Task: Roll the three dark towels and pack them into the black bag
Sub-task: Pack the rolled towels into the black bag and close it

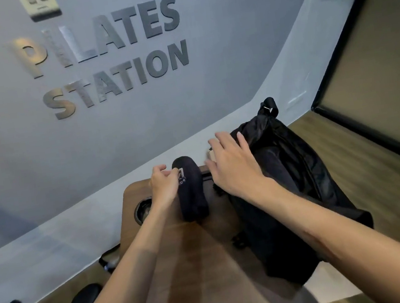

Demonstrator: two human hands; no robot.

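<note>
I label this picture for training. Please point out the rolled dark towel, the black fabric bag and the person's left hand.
rolled dark towel [191,192], head view, middle of the roll
black fabric bag [297,162], head view, upper side panel
left hand [163,184], head view, back of the hand

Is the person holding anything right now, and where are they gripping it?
The left hand grips the rolled towel by its far end. The right hand hovers open beside the black bag, holding nothing.
</note>
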